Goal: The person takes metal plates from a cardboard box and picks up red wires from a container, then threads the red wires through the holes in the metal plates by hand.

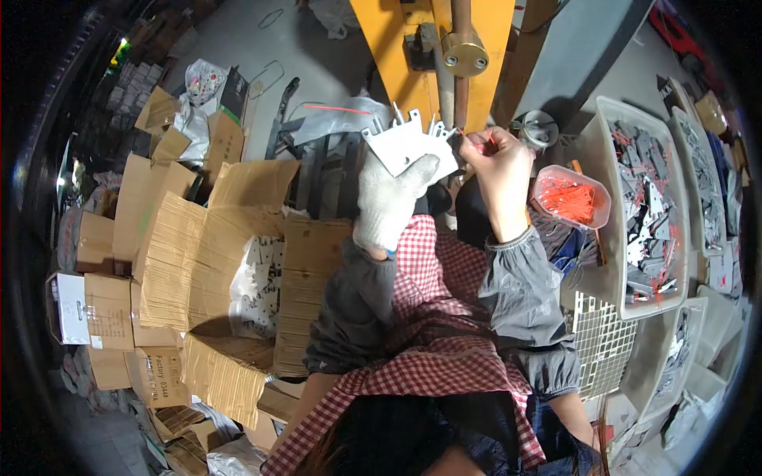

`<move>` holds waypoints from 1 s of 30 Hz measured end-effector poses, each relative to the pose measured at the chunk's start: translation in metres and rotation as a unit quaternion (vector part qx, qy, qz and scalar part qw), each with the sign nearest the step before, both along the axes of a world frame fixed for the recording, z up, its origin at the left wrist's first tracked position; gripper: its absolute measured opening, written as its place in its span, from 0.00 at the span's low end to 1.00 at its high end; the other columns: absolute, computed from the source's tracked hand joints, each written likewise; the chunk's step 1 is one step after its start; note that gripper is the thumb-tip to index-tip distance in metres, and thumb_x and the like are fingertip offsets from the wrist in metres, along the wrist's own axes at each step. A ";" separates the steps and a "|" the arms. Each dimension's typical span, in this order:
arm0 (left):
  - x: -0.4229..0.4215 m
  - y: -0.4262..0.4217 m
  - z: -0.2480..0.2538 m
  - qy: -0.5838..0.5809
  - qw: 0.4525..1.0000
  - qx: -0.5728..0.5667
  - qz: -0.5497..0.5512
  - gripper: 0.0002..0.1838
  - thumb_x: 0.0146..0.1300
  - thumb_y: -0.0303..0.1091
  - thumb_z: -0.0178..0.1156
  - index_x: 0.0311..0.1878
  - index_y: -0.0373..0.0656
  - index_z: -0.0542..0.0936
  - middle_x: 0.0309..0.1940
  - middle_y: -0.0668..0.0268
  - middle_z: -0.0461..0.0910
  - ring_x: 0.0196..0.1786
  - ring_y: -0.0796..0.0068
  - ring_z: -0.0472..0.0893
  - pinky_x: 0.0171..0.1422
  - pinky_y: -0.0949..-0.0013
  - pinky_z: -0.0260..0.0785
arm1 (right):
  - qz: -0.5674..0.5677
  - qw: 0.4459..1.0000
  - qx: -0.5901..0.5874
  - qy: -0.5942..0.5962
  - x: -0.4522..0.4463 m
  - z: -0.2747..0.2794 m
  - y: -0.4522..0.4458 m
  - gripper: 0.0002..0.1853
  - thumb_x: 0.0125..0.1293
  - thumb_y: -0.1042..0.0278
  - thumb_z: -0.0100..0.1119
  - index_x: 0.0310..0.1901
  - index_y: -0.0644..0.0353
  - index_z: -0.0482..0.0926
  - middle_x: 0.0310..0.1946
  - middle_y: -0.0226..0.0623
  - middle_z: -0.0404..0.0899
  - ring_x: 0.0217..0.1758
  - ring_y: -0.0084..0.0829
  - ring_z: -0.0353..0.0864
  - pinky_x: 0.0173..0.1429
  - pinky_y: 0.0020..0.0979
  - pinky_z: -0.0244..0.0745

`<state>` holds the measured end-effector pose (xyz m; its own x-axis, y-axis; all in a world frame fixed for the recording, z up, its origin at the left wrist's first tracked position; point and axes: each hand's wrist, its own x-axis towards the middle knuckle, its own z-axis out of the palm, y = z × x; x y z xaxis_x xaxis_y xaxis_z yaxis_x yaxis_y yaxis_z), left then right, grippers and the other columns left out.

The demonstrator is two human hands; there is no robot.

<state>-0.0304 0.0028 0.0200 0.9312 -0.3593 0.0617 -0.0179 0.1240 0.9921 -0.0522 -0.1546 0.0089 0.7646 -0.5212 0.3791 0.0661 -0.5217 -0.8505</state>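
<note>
My left hand point(389, 194), in a pale work glove, is closed on a flat white part point(409, 147) with prongs along its upper edge. Close to the part's right end is my bare right hand point(498, 163), its fingers pinched together on a small red piece point(482, 145), mostly hidden by the fingers. A thin red strand point(337, 109) stretches to the left of the white part. Right of my right hand, a clear tub point(570, 197) holds many thin red pieces.
An open cardboard box point(178, 266) at the left holds white parts. At the right stands a long bin point(607, 143) of grey parts with red pieces, beside other bins. A yellow machine frame point(397, 55) with a metal shaft point(463, 95) rises ahead.
</note>
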 end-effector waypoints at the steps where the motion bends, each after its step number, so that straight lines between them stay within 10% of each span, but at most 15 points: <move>1: -0.001 -0.002 0.000 0.001 1.000 0.000 0.000 0.20 0.63 0.22 0.58 0.58 0.35 0.71 0.46 0.60 0.81 0.48 0.72 0.82 0.48 0.71 0.78 | 0.001 1.000 0.002 0.015 0.000 -0.001 -0.001 0.09 0.51 0.69 0.65 0.25 0.67 0.79 0.19 0.43 0.78 0.22 0.34 0.81 0.31 0.30 0.73; 9: -0.018 -0.013 0.015 0.048 0.978 -0.186 0.076 0.12 0.64 0.19 0.52 0.51 0.31 0.72 0.42 0.55 0.80 0.44 0.64 0.83 0.50 0.64 0.80 | -0.010 0.993 -0.084 0.078 -0.020 0.005 -0.032 0.21 0.53 0.48 0.69 0.38 0.59 0.83 0.28 0.44 0.81 0.31 0.40 0.82 0.36 0.36 0.75; 15: 0.001 0.003 0.004 0.028 0.993 -0.117 0.011 0.18 0.63 0.22 0.55 0.57 0.31 0.72 0.45 0.57 0.80 0.43 0.70 0.83 0.49 0.69 0.79 | -0.056 0.993 -0.094 -0.040 -0.023 -0.020 -0.067 0.13 0.64 0.63 0.60 0.46 0.60 0.81 0.40 0.50 0.79 0.44 0.44 0.80 0.49 0.37 0.74; 18: 0.012 0.003 0.004 0.013 1.000 -0.003 -0.010 0.22 0.60 0.23 0.62 0.58 0.34 0.74 0.42 0.63 0.82 0.42 0.77 0.82 0.47 0.74 0.75 | 0.070 0.988 -0.122 -0.057 -0.013 -0.017 -0.045 0.11 0.63 0.75 0.58 0.47 0.61 0.82 0.37 0.48 0.79 0.41 0.44 0.80 0.48 0.36 0.74; 30: 0.020 0.001 0.011 -0.068 0.982 0.178 0.020 0.21 0.55 0.33 0.68 0.52 0.38 0.79 0.39 0.64 0.85 0.40 0.78 0.83 0.46 0.73 0.74 | 0.043 0.997 0.054 -0.046 0.002 -0.009 -0.008 0.08 0.54 0.69 0.67 0.29 0.66 0.81 0.18 0.37 0.78 0.22 0.24 0.79 0.30 0.26 0.72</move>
